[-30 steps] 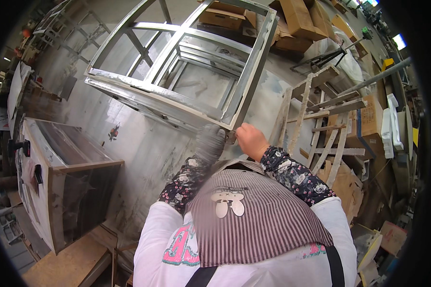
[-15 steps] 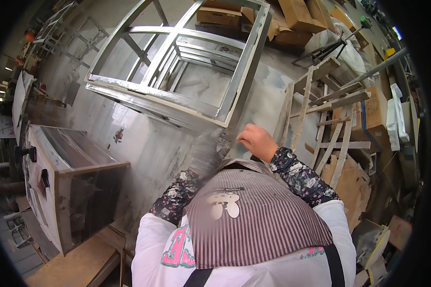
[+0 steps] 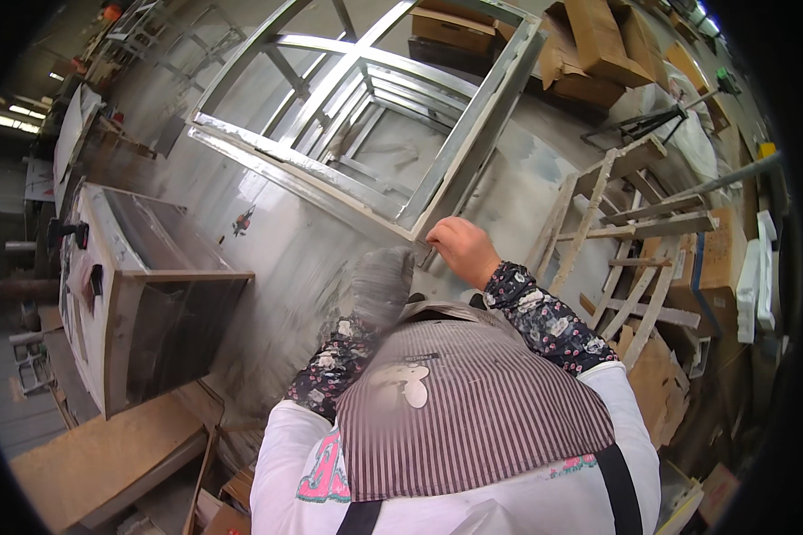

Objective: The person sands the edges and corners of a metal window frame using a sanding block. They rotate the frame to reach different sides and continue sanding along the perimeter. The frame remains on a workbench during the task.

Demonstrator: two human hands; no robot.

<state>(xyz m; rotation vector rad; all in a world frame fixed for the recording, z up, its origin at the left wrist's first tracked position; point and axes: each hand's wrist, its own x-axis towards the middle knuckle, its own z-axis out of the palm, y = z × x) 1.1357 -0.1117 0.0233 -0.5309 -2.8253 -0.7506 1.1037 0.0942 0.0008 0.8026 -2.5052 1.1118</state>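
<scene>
My right hand (image 3: 464, 251), bare, is closed with its fingertips pinched together at the near corner of a metal frame (image 3: 330, 183). A small thin sliver shows under the fingertips, too small to name. Just left of it is my left hand (image 3: 382, 283), in a grey glove; it looks rounded and is smeared by motion, so its fingers cannot be made out. The frame is a boxy welded structure of silvery bars with open bays. Flowered sleeves cover both my forearms, and a striped apron (image 3: 482, 401) hangs below my hands.
A box-like cabinet (image 3: 187, 275) with dark panels stands at left, beside a wooden board (image 3: 107, 464). A wooden trestle (image 3: 589, 209) and cardboard boxes (image 3: 593, 53) are on the right. A small tool (image 3: 243, 221) lies on the floor (image 3: 272, 245).
The view has shifted, so the frame and cabinet sit further right. My right hand has come up against the frame's near corner. My left glove's fingers, visible before, are now blurred.
</scene>
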